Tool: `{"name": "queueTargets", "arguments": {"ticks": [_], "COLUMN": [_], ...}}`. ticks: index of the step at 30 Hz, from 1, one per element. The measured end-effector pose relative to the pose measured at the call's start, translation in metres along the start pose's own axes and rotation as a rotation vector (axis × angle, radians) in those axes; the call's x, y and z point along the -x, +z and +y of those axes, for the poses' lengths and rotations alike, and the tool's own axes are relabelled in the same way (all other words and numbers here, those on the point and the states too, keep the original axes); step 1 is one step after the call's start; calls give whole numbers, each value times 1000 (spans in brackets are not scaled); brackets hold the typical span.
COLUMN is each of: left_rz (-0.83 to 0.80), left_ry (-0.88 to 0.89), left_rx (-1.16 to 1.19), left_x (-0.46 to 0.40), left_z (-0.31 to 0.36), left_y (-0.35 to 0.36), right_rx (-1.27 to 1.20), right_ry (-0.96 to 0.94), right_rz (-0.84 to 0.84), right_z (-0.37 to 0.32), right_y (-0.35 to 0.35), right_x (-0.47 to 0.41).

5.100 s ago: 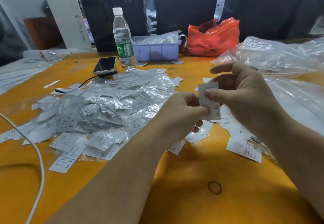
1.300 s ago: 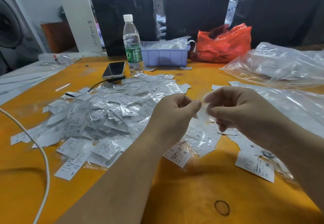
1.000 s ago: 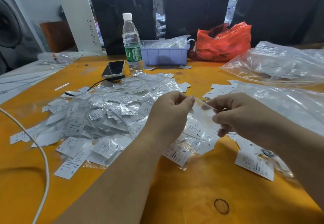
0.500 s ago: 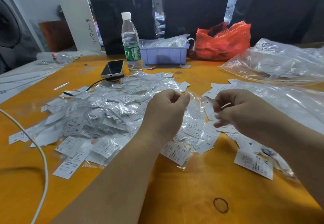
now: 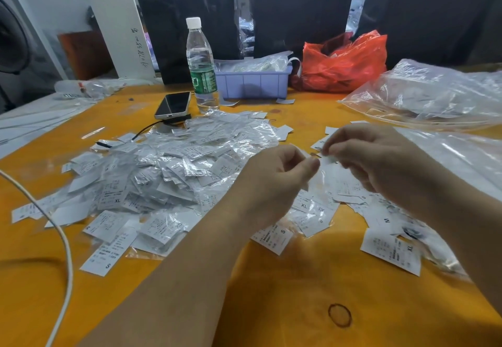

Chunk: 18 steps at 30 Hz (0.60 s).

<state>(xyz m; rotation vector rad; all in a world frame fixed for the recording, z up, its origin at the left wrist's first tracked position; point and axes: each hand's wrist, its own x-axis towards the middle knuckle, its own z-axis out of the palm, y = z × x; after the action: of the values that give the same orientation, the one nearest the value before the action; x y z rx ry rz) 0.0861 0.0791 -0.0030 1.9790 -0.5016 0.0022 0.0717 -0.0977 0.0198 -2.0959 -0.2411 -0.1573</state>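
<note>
Leftmost: white cable (image 5: 65, 238) curves across orange table (image 5: 271, 292). Beside it, heap of white size labels in clear wrappers (image 5: 168, 172); behind heap, black smartphone (image 5: 173, 104), clear water bottle with green label (image 5: 202, 66), lilac plastic tray (image 5: 252, 83). Centre: left hand (image 5: 274, 181) curled, thumb and forefinger pinching small clear plastic sleeve (image 5: 327, 159), held above scattered labels. Right hand (image 5: 372, 162) pinches sleeve's other edge. Far right: large crumpled clear bags (image 5: 434, 94).

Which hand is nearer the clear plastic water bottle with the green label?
Left. The left hand sits in front of the water bottle, slightly to its right; the right hand lies farther right. Both pinch a small clear plastic sleeve.
</note>
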Motion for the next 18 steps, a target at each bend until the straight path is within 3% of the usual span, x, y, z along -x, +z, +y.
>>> {"name": "queueTargets", "arguments": {"ticks": [6,14,18], "left_rz": [-37,57,47], "left_ry": [42,-35,-57], "left_rx": [-6,-52,-22], "left_x": [1,-1,0], "left_z": [-1,-2,-1], "left_y": [-1,-4,-4], "right_rx": [119,-169,-226], "right_ry": [65,190,173], "right_rz": [-215,-50,-96], "right_z": [3,6,4], "right_y": [3,1,1], "right_x": [1,-4,-3]}}
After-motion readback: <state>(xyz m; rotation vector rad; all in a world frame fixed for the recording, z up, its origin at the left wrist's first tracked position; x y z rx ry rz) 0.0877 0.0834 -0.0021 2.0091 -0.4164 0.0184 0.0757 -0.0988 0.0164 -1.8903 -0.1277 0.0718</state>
